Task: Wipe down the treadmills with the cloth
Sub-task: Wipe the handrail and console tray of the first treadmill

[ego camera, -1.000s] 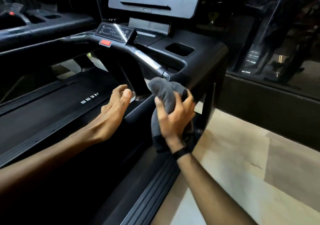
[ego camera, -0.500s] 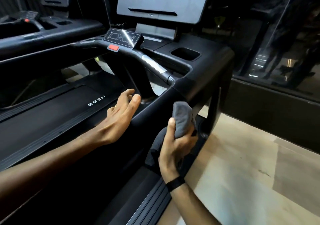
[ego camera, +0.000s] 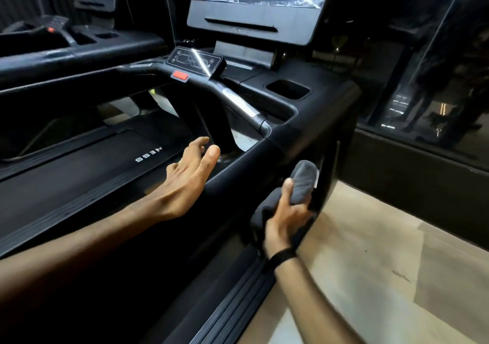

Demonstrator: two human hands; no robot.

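Observation:
A black treadmill (ego camera: 312, 137) fills the middle of the view, with its belt at the left and a screen at the top. My right hand (ego camera: 285, 219) grips a bunched grey cloth (ego camera: 304, 179) and holds it against the outer side of the treadmill's right upright, below the side rail. My left hand (ego camera: 190, 174) lies with straight fingers on the inner edge of that side rail, holding nothing. A black band sits on my right wrist.
A second treadmill (ego camera: 79, 50) stands to the left. A control panel (ego camera: 195, 62) with a red button (ego camera: 180, 75) sits on the handlebar. A cup recess (ego camera: 288, 89) is in the console. Pale floor (ego camera: 383, 251) lies to the right, below a dark glass wall (ego camera: 436, 66).
My right hand slid the cloth down from the end of the handlebar to the lower side of the upright. The left hand stayed near the side rail.

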